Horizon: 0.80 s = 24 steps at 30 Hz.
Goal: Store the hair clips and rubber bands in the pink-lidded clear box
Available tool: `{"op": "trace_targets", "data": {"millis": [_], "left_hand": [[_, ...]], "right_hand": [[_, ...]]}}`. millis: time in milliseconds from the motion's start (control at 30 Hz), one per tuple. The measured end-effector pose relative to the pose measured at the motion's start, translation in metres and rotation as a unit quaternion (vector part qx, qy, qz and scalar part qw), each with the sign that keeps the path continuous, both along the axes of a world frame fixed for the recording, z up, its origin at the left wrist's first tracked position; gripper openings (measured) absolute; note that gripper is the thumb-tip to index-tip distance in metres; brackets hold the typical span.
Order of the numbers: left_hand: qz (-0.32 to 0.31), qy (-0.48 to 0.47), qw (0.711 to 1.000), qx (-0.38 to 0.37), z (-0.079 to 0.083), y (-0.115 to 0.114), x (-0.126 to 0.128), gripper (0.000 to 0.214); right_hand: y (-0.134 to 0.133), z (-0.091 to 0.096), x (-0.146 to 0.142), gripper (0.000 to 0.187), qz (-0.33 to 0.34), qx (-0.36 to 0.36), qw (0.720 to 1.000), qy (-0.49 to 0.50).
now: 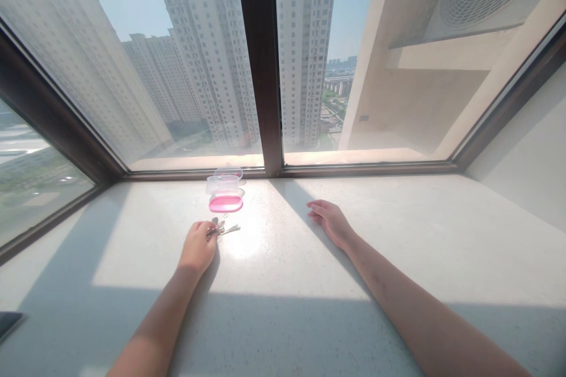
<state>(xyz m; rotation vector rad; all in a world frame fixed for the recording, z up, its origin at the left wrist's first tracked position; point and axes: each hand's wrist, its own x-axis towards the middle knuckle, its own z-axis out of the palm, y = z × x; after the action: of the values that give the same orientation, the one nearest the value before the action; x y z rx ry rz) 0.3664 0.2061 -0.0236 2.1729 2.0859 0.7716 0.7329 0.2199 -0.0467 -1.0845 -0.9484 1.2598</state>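
My left hand (198, 245) is on the pale windowsill with its fingers closed on a small bunch of metal keys (229, 229). The keys stick out to the right of the fingertips, and part of the bunch is hidden by them. A small thin ring (225, 215) lies just beyond the keys. Behind it sits a pink oval piece (226, 204), with a clear plastic container (222, 183) and a clear oval lid (229, 173) close to the window frame. My right hand (331, 222) rests on the sill farther right, fingers slightly bent and apart, holding nothing.
The wide speckled windowsill (283, 330) runs up to a dark window frame (260, 70). A white wall (526, 147) bounds it on the right. A dark flat object (9, 324) lies at the left edge. Strong glare falls beside the keys.
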Motion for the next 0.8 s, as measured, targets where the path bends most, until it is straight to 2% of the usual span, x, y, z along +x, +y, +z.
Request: {"op": "trace_targets", "data": {"millis": [133, 267, 367, 433, 500, 633, 800], "left_hand": [[-0.002, -0.023, 0.999, 0.038, 0.013, -0.006, 0.024, 0.017], [-0.115, -0.065, 0.991, 0.023, 0.024, -0.012, 0.077, 0.014], [-0.187, -0.108, 0.976, 0.01, 0.023, -0.012, 0.119, 0.014], [-0.216, -0.142, 0.966, 0.0, 0.018, -0.009, 0.137, 0.016], [-0.247, -0.173, 0.953, -0.025, 0.012, -0.005, 0.144, 0.025], [-0.301, -0.22, 0.924, -0.089, 0.002, 0.0, 0.141, 0.038], [-0.322, -0.259, 0.903, -0.12, -0.001, 0.004, 0.14, 0.042]], "right_hand": [[0.001, 0.001, -0.001, 0.026, 0.001, 0.003, 1.0, 0.001], [0.0, 0.002, -0.001, 0.024, 0.005, 0.01, 1.0, 0.007], [-0.004, 0.003, -0.001, 0.025, 0.021, 0.008, 1.0, 0.004], [-0.007, 0.004, -0.001, 0.027, 0.035, 0.005, 0.999, -0.007], [-0.011, 0.006, -0.002, 0.03, 0.045, 0.006, 0.999, -0.022], [-0.016, 0.009, -0.005, 0.038, 0.054, 0.016, 0.997, -0.056], [-0.016, 0.009, -0.007, 0.039, 0.06, 0.023, 0.994, -0.089]]}}
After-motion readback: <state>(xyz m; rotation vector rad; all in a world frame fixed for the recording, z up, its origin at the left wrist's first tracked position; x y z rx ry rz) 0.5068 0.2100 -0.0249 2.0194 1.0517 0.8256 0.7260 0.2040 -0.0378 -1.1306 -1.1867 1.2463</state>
